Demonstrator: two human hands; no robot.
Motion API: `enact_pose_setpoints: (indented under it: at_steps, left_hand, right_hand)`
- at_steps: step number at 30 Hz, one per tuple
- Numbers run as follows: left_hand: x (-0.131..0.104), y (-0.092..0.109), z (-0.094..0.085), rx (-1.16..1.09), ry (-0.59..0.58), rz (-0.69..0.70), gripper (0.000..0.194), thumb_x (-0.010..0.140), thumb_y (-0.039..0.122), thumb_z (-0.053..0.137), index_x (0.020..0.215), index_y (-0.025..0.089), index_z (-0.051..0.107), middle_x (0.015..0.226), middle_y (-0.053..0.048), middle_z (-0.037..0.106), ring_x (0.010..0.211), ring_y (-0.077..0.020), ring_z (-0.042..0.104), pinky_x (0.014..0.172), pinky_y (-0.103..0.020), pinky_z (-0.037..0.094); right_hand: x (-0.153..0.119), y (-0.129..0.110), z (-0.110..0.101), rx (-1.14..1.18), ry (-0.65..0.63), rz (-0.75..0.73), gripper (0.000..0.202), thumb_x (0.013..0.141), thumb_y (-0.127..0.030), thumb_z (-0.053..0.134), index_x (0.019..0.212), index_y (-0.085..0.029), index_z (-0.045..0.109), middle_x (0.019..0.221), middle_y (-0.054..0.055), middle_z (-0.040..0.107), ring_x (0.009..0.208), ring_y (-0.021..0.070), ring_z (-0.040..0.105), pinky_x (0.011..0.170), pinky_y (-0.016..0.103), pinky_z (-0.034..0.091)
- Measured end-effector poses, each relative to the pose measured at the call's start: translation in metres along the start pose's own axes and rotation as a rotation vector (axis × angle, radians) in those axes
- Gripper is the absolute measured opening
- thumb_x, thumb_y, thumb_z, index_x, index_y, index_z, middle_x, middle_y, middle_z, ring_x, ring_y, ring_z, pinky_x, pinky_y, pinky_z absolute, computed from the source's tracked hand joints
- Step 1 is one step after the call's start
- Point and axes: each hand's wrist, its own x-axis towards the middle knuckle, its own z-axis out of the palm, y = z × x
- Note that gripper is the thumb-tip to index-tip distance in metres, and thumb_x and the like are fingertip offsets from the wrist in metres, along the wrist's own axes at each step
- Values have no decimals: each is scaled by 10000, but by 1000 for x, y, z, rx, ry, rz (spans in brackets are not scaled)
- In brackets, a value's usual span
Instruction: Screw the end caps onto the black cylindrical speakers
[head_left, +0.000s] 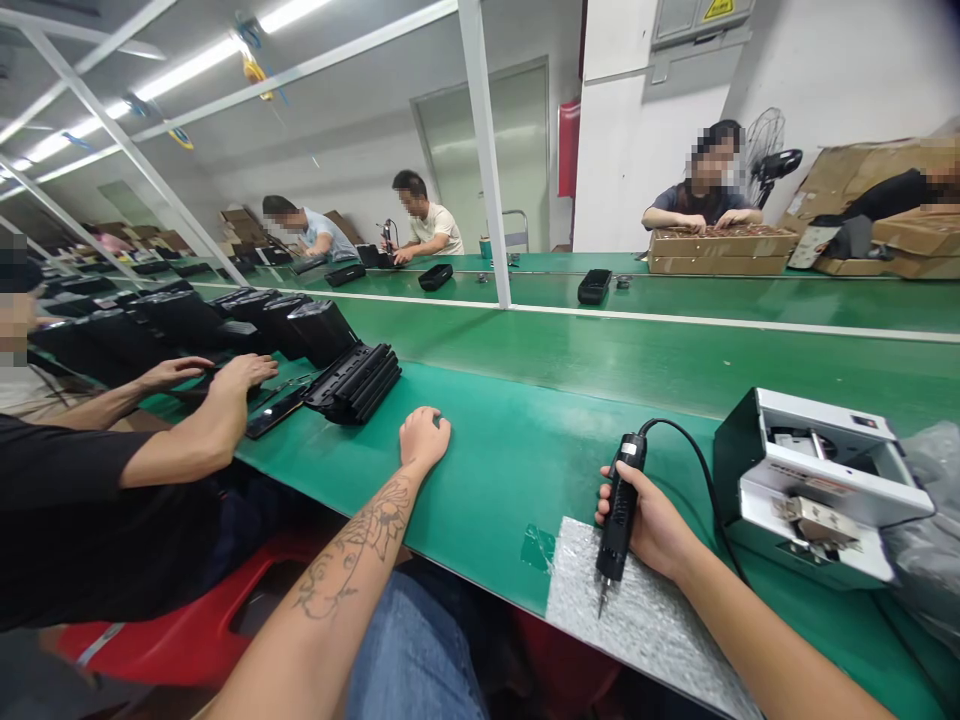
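My right hand [651, 515] is wrapped round a black electric screwdriver [621, 510], its bit pointing down over a silvery foam sheet [581, 570] at the table's front edge. A cable runs from the screwdriver's top toward a screw feeder [817, 490] with a white top, on the right. My left hand [425, 438] rests closed on the green table [495, 450]; whatever its fingers hold, if anything, is hidden. Just beyond it to the left lies a ribbed black plastic part [356, 385], apart from the hand.
A co-worker in a black shirt [67, 520] works close on my left, beside a dark phone [275, 412] and a row of black housings [180, 325]. Across the line, black trays [595, 286] lie on the far bench. A white post [484, 150] rises mid-view. Clear plastic bags [930, 500] sit far right.
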Motion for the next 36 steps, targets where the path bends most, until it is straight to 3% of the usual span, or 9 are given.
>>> enact_pose_setpoints:
  at_steps: [36]
  left_hand:
    - [-1,0,0,11,19,4,253,956,316,540,1133,212,687,1355,-118,688,1314,-325,578,1146,-459,426]
  right_hand:
    - [-1,0,0,1,18,2,229,961,-396,720,1057,-192,681,776,40,682,640,191,651,655,354,615]
